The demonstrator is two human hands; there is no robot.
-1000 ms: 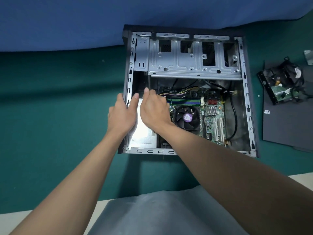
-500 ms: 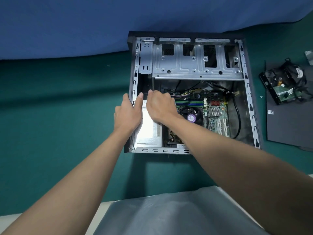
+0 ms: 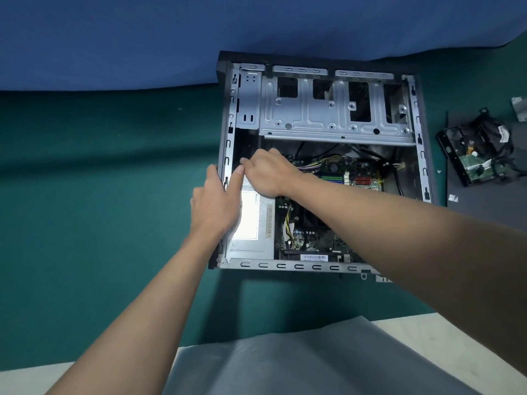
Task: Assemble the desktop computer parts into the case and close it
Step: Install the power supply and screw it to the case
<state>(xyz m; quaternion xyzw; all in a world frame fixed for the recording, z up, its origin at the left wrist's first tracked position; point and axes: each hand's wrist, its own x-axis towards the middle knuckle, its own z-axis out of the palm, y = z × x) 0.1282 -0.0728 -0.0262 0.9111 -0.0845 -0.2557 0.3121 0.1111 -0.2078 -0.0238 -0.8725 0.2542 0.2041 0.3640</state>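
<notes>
Green cloth (image 3: 85, 223) covers the table, w/ a blue backdrop (image 3: 114, 38) across the top of the frame; open PC case (image 3: 299, 266) lies on its side at centre-right, interior facing up. Silver PSU (image 3: 251, 243) sits in the case's lower-left corner, beside the mobo (image 3: 322, 243); the drive cage (image 3: 313, 118) spans the case's upper part. Left hand (image 3: 216, 206) straddles the case's left wall: thumb outside, fingers fairly straight and lying on the PSU's top, index pointing to the upper frame. Right hand (image 3: 269, 173) is just beside it, knuckles up, fingers curled down over the PSU's far end; tips hidden. At right of frame, well apart from the case, a hard drive (image 3: 473, 161) w/ tangled cables rests on a dark panel (image 3: 484, 206).
</notes>
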